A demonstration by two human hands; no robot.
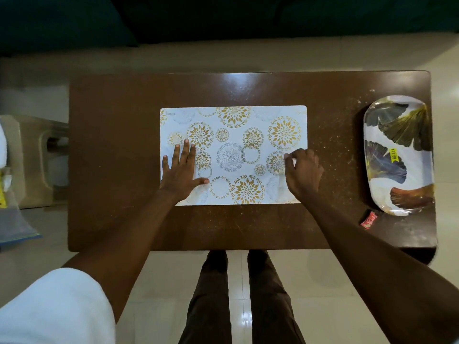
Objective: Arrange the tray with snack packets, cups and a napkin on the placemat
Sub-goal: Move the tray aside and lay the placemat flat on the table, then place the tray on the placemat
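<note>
Apparently both hands [181, 170] [301, 170] on placemat [236, 135].

brown table [119, 145], patterned placemat [248, 135] centred; tray [419, 167], red packet [369, 219] right

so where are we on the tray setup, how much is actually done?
Early. Done: the placemat lies flat mid-table. In hand: the left hand presses flat on its left side and the right hand curls at its right edge, apparently adjusting it. Left: the tray sits bare at the table's right end, a red packet beside it; no cups or napkin on the table.
</note>
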